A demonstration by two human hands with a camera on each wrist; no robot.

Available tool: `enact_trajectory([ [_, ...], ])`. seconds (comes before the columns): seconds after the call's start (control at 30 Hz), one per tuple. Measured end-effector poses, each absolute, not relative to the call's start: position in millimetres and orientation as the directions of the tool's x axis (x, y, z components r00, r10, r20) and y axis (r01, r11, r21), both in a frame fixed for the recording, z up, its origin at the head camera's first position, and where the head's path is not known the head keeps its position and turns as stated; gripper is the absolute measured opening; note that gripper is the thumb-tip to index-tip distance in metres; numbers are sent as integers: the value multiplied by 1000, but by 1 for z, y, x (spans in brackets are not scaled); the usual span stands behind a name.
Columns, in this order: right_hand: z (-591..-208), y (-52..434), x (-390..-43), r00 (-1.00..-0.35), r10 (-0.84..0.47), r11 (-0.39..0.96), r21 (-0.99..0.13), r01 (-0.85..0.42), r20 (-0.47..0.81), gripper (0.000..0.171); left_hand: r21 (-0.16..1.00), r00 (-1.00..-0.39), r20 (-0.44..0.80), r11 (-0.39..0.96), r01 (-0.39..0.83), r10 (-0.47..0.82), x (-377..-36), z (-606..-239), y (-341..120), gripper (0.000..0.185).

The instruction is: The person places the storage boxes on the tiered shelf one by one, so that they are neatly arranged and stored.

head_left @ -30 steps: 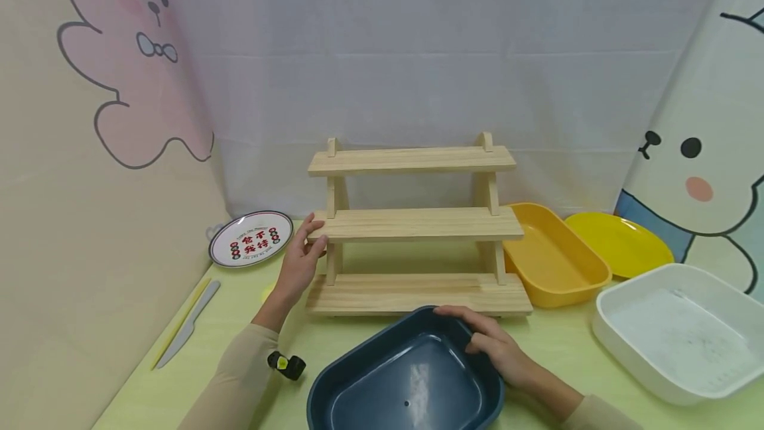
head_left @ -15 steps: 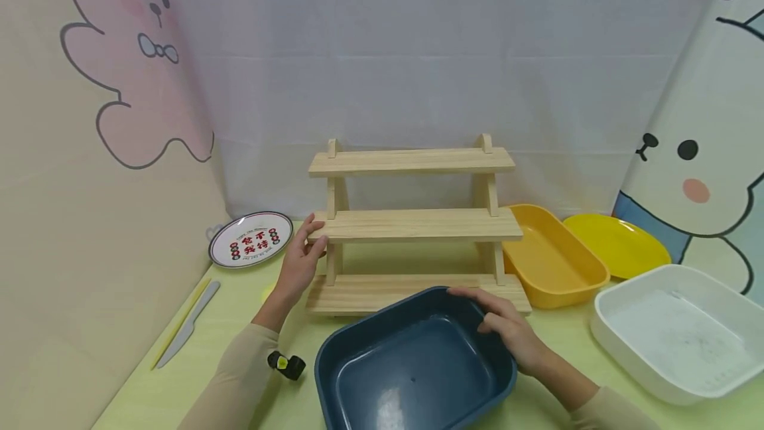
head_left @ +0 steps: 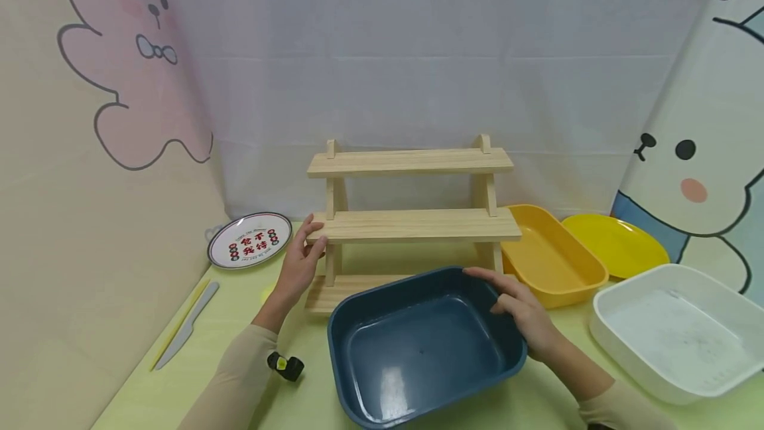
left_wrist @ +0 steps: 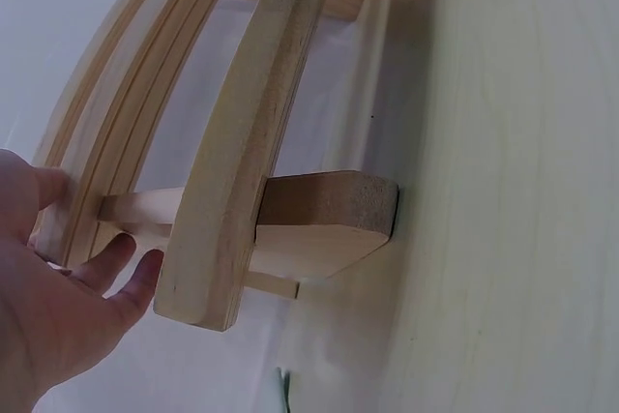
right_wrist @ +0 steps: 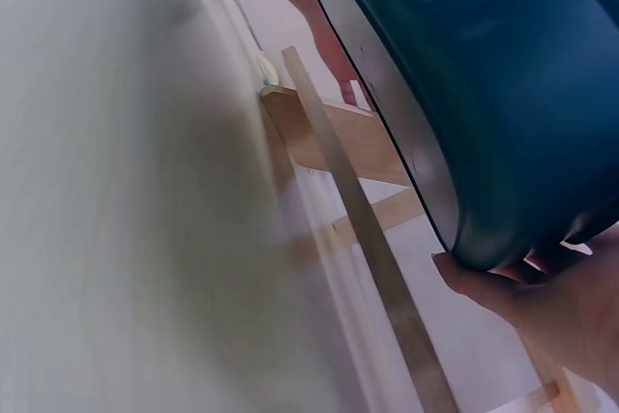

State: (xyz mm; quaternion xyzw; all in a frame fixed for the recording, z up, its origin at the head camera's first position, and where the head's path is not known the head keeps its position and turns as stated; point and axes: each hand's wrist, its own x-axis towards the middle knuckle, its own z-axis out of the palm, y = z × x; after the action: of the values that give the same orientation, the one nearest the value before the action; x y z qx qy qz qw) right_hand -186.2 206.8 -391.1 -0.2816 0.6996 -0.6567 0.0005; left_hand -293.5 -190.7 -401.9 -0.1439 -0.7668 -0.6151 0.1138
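Note:
A three-tier wooden stand stands near the back cloth. At the left end of its middle board, my left hand grips the wood; the left wrist view shows the thumb above and fingers below the board edge. A deep dark blue plastic basin is held off the table by my right hand at its far right corner. In the right wrist view, the thumb lies under the basin's base. The basin hides the right part of the stand's lowest board.
An orange tray, a yellow plate and a white basin sit to the right. On the left lie a white oval plate with red characters, a grey knife and a thin yellow stick.
The blue basin and my right hand have moved forward and slightly right, covering more of the lowest board. My left hand stays on the middle board.

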Motion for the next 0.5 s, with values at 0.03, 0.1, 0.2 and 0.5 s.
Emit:
enact_trajectory([
  [0.03,-390,207,-186,-847,-389,-17,-922,-386,362,59,908,-931,356,207,365,80,-296,-406,-192,41],
  [0.1,-386,209,-187,-858,-387,-26,-934,-357,339,60,903,-928,363,213,372,82,-298,-409,-192,41],
  [0.2,-380,213,-187,-870,-381,-42,-946,-321,313,60,907,-929,359,202,370,89,-297,-408,-191,41],
  [0.5,-352,229,-187,-916,-307,-87,-966,-245,260,62,913,-928,358,170,371,107,-299,-410,-191,42],
])
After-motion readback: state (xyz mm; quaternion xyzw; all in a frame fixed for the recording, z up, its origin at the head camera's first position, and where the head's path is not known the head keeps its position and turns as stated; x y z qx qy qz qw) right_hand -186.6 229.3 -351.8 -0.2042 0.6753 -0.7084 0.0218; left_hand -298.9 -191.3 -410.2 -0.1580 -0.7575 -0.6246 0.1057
